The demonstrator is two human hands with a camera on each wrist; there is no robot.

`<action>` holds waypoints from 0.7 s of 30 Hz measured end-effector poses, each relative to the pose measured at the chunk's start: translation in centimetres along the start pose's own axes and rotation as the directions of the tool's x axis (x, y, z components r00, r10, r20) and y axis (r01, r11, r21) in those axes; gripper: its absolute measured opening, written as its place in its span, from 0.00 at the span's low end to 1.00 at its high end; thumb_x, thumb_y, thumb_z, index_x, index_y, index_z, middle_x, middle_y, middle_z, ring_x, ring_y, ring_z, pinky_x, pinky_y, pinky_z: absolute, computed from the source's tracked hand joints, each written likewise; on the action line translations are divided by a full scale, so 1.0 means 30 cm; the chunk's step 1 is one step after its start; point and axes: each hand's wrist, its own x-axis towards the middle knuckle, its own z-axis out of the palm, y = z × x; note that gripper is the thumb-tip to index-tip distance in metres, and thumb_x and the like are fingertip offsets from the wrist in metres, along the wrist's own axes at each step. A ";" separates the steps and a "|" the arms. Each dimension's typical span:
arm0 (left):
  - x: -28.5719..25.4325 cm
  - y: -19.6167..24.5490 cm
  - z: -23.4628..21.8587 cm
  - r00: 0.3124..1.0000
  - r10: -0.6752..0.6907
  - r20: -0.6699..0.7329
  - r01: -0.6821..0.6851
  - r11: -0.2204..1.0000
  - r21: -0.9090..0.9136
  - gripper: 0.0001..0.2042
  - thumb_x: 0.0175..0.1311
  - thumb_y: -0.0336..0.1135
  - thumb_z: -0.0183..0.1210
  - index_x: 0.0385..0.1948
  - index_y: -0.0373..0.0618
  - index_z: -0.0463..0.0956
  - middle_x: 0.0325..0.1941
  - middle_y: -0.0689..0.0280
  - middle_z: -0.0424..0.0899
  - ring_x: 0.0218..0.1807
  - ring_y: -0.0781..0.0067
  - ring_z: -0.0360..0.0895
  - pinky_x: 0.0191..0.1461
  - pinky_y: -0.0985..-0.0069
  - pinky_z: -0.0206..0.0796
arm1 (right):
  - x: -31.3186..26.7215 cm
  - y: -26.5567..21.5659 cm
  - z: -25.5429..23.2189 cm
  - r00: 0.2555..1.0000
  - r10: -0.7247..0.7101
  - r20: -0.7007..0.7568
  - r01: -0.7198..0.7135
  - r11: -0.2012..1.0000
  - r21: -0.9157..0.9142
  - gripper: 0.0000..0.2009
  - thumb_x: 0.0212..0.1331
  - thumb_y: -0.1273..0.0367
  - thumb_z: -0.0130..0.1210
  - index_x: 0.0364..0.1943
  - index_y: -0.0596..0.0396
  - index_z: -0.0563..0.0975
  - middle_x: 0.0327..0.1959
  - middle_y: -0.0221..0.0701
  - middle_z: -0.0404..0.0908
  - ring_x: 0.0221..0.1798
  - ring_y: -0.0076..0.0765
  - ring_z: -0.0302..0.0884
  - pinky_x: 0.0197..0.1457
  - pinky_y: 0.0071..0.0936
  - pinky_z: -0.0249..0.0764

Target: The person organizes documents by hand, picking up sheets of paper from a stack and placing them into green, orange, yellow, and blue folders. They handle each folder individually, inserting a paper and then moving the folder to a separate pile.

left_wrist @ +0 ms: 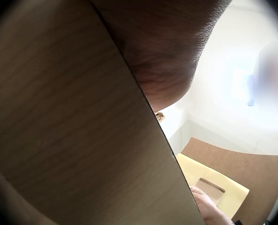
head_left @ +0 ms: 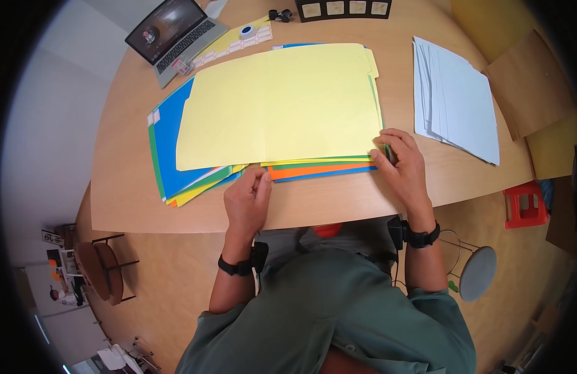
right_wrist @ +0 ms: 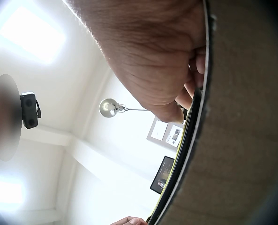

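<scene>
An unfolded yellow folder (head_left: 276, 106) lies across two stacks of coloured folders, its crease running down the middle. Under its left part a blue folder (head_left: 169, 146) sticks out with green, white and yellow edges; orange (head_left: 320, 170) and blue edges show below its right part. The left hand (head_left: 246, 198) is at the near edge by the crease, fingers curled, its fingertips near the orange edge; whether it pinches anything is unclear. At the near right corner the right hand (head_left: 401, 165) has bent fingers on the yellow folder's edge, thumb on top. In the right wrist view the right hand (right_wrist: 148, 61) meets the folder edges.
A laptop (head_left: 170, 37), a tape roll (head_left: 247, 31) and label sheets (head_left: 232, 50) are at the back left. A black frame (head_left: 344, 9) stands at the back. Pale sheets (head_left: 454, 100) lie on the right of the wooden table (head_left: 132, 212). A red stool (head_left: 525, 206) is beyond.
</scene>
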 end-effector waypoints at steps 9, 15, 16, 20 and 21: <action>-0.001 -0.004 0.002 1.000 0.006 -0.008 -0.006 1.000 0.016 0.04 0.76 0.32 0.67 0.40 0.43 0.85 0.21 0.64 0.78 0.22 0.69 0.74 0.30 0.70 0.67 | 0.002 -0.005 -0.003 1.000 -0.001 0.005 0.001 1.000 -0.004 0.14 0.65 0.65 0.71 0.51 0.54 0.88 0.60 0.37 0.86 0.64 0.47 0.83 0.65 0.40 0.81; -0.001 0.002 -0.002 1.000 -0.012 0.002 0.012 1.000 0.003 0.05 0.76 0.33 0.67 0.41 0.43 0.85 0.21 0.64 0.79 0.22 0.69 0.75 0.30 0.71 0.67 | 0.001 -0.005 0.000 1.000 0.006 0.001 -0.006 1.000 0.002 0.14 0.64 0.65 0.71 0.51 0.54 0.88 0.60 0.38 0.86 0.64 0.47 0.83 0.65 0.40 0.81; -0.001 0.001 -0.002 1.000 -0.015 0.004 0.015 1.000 0.003 0.05 0.76 0.33 0.67 0.41 0.44 0.85 0.21 0.64 0.79 0.22 0.69 0.75 0.30 0.71 0.67 | 0.001 -0.006 0.001 1.000 0.007 0.002 -0.007 1.000 0.004 0.14 0.64 0.65 0.71 0.51 0.55 0.88 0.60 0.38 0.86 0.63 0.47 0.83 0.65 0.40 0.81; 0.000 0.000 -0.002 1.000 -0.014 0.002 0.014 1.000 0.007 0.05 0.76 0.33 0.67 0.41 0.44 0.85 0.21 0.64 0.78 0.22 0.70 0.74 0.30 0.71 0.67 | 0.002 -0.007 0.003 1.000 0.017 0.004 -0.018 1.000 0.003 0.14 0.64 0.65 0.71 0.51 0.55 0.88 0.60 0.38 0.86 0.63 0.47 0.83 0.64 0.40 0.81; 0.000 -0.002 -0.001 1.000 -0.015 0.001 0.015 1.000 0.007 0.05 0.76 0.33 0.67 0.41 0.44 0.85 0.21 0.64 0.78 0.22 0.70 0.74 0.30 0.71 0.67 | 0.002 -0.010 0.002 1.000 0.023 0.005 -0.023 1.000 0.008 0.14 0.64 0.65 0.71 0.51 0.55 0.88 0.60 0.38 0.86 0.63 0.47 0.83 0.64 0.40 0.81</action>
